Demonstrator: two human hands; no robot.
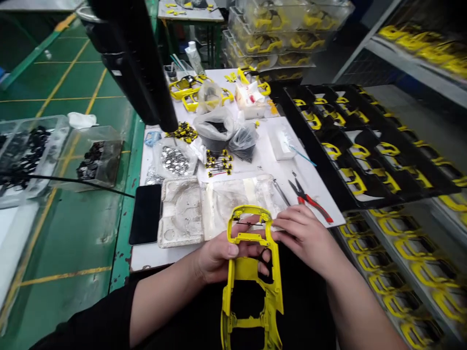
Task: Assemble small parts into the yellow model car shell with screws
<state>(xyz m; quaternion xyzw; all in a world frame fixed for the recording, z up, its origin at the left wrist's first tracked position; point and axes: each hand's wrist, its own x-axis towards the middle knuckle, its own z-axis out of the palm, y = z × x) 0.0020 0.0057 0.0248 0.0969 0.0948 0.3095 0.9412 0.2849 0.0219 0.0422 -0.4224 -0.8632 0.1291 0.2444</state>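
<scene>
A yellow plastic toy car body shell (276, 272), its hollow inner side towards me, is held upright above my lap. My left hand (222, 255) grips it from the left, thumb on the edge and fingers behind, showing through the openings. A thin black rod (250, 223) spans the upper opening. At the shell's upper right edge, my right hand (304, 233) has its fingertips closed against the rim. Whether a small part is pinched there is hidden. Just beyond the hands lie two whitish, stained mould-like blocks, the left block (181, 212) and the right block (239, 194).
Red-handled pliers (315, 206) and a metal tool (281, 193) lie right. A black tablet (145, 214) lies left. Bags of silver pieces (175, 160) and black parts (215, 131) stand behind. Racked yellow shells (390, 150) line the right. A black pole (134, 63) hangs overhead.
</scene>
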